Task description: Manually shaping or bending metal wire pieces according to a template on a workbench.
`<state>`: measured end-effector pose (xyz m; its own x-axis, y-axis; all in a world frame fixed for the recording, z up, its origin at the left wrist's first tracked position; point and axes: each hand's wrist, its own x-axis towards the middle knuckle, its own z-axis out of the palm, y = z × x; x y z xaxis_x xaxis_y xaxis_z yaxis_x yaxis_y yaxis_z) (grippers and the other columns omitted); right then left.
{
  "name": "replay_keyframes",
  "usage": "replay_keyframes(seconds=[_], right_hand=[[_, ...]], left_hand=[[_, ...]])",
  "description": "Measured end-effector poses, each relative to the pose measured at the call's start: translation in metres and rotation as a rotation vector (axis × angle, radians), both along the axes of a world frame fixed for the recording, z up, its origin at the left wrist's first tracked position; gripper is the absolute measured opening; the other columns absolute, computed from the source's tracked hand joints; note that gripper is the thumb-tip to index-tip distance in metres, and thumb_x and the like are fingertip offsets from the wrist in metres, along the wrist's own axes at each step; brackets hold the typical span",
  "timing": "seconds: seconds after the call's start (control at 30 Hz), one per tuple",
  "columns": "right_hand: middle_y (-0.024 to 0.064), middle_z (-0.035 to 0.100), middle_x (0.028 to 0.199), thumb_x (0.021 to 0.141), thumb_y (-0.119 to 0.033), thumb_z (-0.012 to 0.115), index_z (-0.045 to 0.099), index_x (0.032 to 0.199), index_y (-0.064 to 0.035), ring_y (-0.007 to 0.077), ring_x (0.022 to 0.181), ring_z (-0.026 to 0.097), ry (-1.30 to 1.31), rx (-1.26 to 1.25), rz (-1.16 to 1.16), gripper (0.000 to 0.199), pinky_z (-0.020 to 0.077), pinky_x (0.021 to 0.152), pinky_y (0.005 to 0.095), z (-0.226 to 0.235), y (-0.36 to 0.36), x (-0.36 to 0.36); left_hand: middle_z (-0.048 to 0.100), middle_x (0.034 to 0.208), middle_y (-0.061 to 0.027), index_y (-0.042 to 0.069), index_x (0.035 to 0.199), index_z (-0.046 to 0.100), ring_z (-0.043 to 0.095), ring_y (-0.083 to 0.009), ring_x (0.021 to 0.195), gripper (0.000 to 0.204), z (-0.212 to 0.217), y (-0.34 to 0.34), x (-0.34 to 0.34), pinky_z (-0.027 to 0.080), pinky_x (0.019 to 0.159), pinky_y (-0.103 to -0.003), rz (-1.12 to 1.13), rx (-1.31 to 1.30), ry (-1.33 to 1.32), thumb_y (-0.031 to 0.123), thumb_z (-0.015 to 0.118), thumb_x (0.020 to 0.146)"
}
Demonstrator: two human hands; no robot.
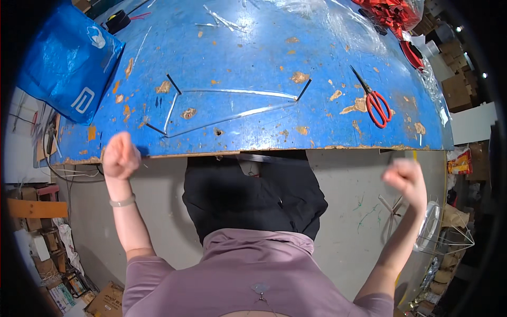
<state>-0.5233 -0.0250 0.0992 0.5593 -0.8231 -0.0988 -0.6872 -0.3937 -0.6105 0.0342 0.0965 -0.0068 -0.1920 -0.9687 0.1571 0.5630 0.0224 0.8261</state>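
Blue paint, chipped down to bare wood in patches, covers the worktable (pixel 253 58), and on it, just beyond the near edge, lies a clear plastic sleeve (pixel 232 108), flat, with thin black strips at its corners. Both hands are off the table. The left hand (pixel 120 156) is curled into a fist right at the near-left edge of the board, a pale band on the wrist below it. The right hand (pixel 406 179) is a fist too, lower and out to the right over the grey floor, well apart from the table edge. Whether either fist pinches anything I cannot tell; nothing visible runs between them.

Red-handled scissors (pixel 376 105) rest to the right of the sleeve, blades pointing far-left. A blue woven bag (pixel 68 63) hangs over the far-left corner, and red packaging (pixel 393 13) is heaped at the far right beside crumpled clear film (pixel 338 26).

My read: the sleeve is the piece in hand. To handle it well, the hands should open and come down on its two near corners together, flattening it rather than dragging, since film this thin will likely slide on the paint and snag on the chipped patches. The scissors sit close on the right, so the right hand is best placed for them.
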Motion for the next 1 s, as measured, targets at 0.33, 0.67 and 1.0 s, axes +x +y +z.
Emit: replay_keyframes(seconds=[0.33,0.67,1.0], right_hand=[[0.0004,0.049,0.054,0.077,-0.026,0.061,0.06,0.069,0.0029,0.0049,0.055,0.043,0.018,-0.14,-0.294,0.03,0.0337,0.049,0.0224,-0.029,-0.161,0.089],[0.0111,0.046,0.045,0.073,-0.027,0.062,0.055,0.058,0.0051,0.0108,0.043,0.045,0.257,-0.246,-0.55,0.036,0.0355,0.044,0.0285,-0.06,-0.105,0.005],[-0.0035,0.044,0.047,0.077,-0.022,0.061,0.061,0.063,-0.0001,0.0053,0.047,0.038,0.123,0.299,-0.873,0.026,0.0296,0.043,0.0229,-0.084,0.121,-0.103]], left_hand=[[0.033,0.052,0.0049,0.004,0.084,0.053,0.034,-0.0043,0.044,0.021,0.004,-0.104,0.008,0.024,0.04,-0.018,0.607,0.172,-0.419,0.023,0.044,0.09],[0.045,0.064,-0.0052,0.01,0.09,0.064,0.047,-0.0216,0.062,0.015,0.023,-0.111,-0.038,0.041,0.056,-0.03,0.626,-0.451,-2.013,0.013,0.061,0.076],[0.055,0.068,-0.003,0.003,0.088,0.064,0.047,-0.0108,0.056,0.013,0.1,-0.094,-0.083,0.035,0.052,-0.021,0.975,-0.561,-1.361,0.006,0.055,0.08]])
